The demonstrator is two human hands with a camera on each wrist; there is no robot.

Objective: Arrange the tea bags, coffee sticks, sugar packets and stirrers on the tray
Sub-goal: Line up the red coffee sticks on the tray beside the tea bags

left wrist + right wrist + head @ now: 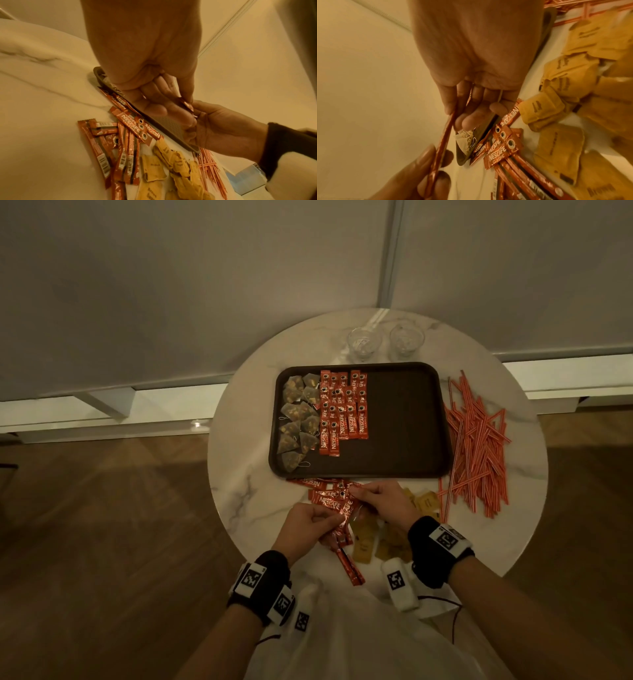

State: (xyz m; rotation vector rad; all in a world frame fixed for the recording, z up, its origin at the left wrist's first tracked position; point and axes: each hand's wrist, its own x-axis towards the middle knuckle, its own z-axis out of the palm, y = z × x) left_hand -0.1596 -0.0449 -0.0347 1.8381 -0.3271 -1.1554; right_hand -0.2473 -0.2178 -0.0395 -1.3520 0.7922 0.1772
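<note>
A brown tray (404, 422) holds a column of tea bags (296, 419) at its left and rows of red coffee sticks (342, 412) beside them. More coffee sticks (323, 491) lie loose on the table before the tray's front rim. Just above that pile, my left hand (322, 518) and right hand (371, 496) together pinch one coffee stick (443, 142), one end each. Yellow sugar packets (394, 542) lie under and behind my right hand. Red-striped stirrers (476, 446) are heaped to the right of the tray.
The round marble table (246, 440) stands against a pale wall. Two glasses (364, 342) stand behind the tray. The tray's right half is bare. Wooden floor lies to both sides of the table.
</note>
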